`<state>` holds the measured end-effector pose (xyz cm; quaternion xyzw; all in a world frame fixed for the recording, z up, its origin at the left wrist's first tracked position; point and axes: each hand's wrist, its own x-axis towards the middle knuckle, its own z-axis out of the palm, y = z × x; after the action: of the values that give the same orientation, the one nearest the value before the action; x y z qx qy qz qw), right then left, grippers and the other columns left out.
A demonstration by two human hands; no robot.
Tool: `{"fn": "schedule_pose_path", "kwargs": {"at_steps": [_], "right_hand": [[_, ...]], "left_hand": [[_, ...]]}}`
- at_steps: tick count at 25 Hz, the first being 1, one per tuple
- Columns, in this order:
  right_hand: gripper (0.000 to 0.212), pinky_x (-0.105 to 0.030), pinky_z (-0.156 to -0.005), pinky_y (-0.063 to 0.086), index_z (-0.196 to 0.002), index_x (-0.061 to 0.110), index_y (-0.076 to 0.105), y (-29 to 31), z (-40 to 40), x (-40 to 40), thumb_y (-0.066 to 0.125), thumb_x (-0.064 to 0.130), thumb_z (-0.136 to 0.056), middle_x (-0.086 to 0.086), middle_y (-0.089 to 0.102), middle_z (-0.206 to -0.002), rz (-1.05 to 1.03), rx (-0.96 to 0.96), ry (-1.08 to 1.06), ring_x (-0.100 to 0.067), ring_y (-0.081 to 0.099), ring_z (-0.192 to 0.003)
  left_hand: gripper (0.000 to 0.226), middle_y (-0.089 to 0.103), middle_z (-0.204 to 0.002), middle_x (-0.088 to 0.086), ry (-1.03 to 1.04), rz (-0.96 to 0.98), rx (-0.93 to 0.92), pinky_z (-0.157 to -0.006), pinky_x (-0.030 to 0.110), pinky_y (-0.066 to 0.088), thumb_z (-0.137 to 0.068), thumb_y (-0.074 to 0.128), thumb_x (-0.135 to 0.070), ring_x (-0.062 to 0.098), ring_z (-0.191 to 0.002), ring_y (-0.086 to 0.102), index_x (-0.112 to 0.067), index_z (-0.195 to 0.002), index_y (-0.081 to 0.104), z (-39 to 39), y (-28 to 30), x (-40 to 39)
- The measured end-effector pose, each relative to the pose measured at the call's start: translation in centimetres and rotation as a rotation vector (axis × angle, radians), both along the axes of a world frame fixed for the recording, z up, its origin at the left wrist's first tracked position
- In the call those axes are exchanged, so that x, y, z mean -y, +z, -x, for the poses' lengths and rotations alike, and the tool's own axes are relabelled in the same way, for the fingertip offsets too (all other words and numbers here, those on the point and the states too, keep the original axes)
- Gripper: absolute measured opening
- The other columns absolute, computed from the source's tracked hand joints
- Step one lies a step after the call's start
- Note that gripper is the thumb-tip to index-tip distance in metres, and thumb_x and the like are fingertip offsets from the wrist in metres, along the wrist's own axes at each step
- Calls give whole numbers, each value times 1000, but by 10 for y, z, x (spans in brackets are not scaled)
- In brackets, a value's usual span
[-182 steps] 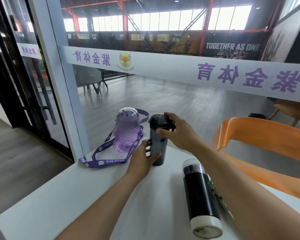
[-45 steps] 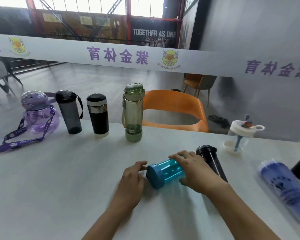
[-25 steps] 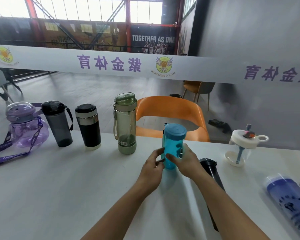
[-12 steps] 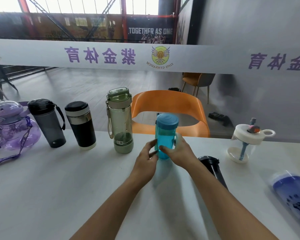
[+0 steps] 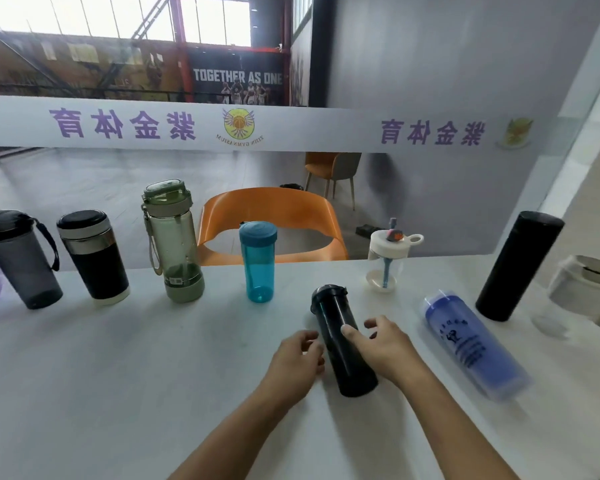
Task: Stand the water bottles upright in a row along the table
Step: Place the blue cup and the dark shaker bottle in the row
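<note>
Right hand [image 5: 383, 344] loosely cupping, thumb on top, left hand [image 5: 297, 358] open just beside a black bottle [image 5: 343, 341] lying mid-table [image 5: 118, 375], nearer than the upright row ending with the teal bottle [image 5: 258, 261].

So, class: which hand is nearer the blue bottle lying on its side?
Right. The right hand lies beside the blue bottle; the left hand is beyond the black bottle.
</note>
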<state>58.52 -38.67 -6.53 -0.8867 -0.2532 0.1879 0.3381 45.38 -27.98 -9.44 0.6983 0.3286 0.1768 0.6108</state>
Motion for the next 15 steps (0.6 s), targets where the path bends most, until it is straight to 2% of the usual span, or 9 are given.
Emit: {"fn": "schedule_pose_path", "kwargs": {"at_steps": [2, 4, 6, 8, 10, 12, 14, 15], "right_hand": [[60, -38, -87, 54, -110, 13, 67, -11, 3, 10, 59, 64, -79, -3, 71, -110, -80, -151, 50, -20, 68, -100], [51, -42, -85, 58, -100, 13, 71, -13, 5, 18, 63, 59, -81, -3, 75, -95, -179, -194, 86, -18, 72, -88], [44, -38, -84, 59, -114, 11, 66, -7, 2, 25, 66, 47, -88, -5, 73, -101, -284, -230, 106, -19, 71, -92], [44, -33, -85, 58, -127, 17, 57, 0, -5, 25, 68, 37, -90, -3, 69, -111, -387, -238, 143, -19, 68, -99], [47, -30, -88, 54, -134, 21, 52, 3, -10, 18, 69, 29, -90, 2, 65, -118, -445, -208, 178, -17, 65, -106], [51, -21, -85, 51, -138, 24, 47, -3, -15, 6, 68, 23, -91, 7, 61, -122, -470, -180, 212, -13, 61, -112], [54, -13, -81, 49, -139, 25, 43, -10, -22, -6, 68, 20, -91, 10, 57, -127, -492, -148, 236, -10, 57, -116], [55, -14, -83, 49, -139, 25, 42, -11, -26, -12, 69, 19, -91, 9, 56, -129, -513, -136, 244, -9, 57, -118]], "left_hand": [[19, 74, -91, 6, 4, -2, 12, -87, 48, 56, -95, 51, -14, 27, -88, 72, -20, -100, 68, -5, -5, 15], [20, 76, -92, 5, 28, -11, 30, -87, 45, 57, -95, 53, -10, 21, -87, 73, -18, -103, 69, -7, -3, 27], [26, 71, -107, -2, 33, -32, 80, -83, 32, 59, -96, 54, -10, 12, -93, 70, -17, -120, 62, -7, 6, 38], [34, 61, -118, -11, 35, -86, 126, -75, 18, 56, -97, 55, -12, 5, -99, 65, -25, -128, 52, -9, 18, 41], [38, 57, -128, -11, 55, -131, 147, -85, 21, 55, -97, 55, -13, 9, -109, 61, -26, -132, 48, -18, 25, 32], [38, 56, -134, -7, 76, -133, 151, -98, 29, 51, -97, 55, -12, 13, -116, 58, -27, -131, 47, -29, 24, 20], [38, 54, -135, -8, 83, -142, 145, -100, 29, 49, -98, 53, -11, 13, -118, 57, -30, -130, 45, -39, 22, 8], [40, 53, -136, -9, 77, -160, 139, -97, 25, 50, -98, 53, -12, 11, -118, 56, -31, -132, 44, -44, 22, 2]]}}
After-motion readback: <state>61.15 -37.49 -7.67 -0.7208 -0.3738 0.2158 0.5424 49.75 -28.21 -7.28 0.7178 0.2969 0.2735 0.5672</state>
